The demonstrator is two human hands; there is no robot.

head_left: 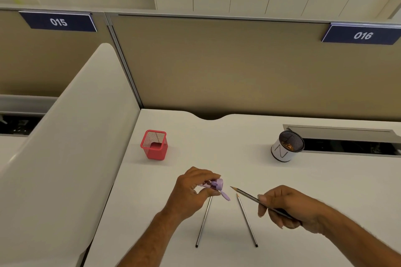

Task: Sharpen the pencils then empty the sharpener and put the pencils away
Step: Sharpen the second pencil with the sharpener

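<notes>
your left hand (192,191) grips the sharpener (213,184) — your right hand (286,208) holds a pencil (249,196), tip just beside it.

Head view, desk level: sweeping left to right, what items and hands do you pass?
Red mesh holder → left hand holding the purple sharpener → pencil lying on the desk → right hand holding a pencil → white cup.
</notes>
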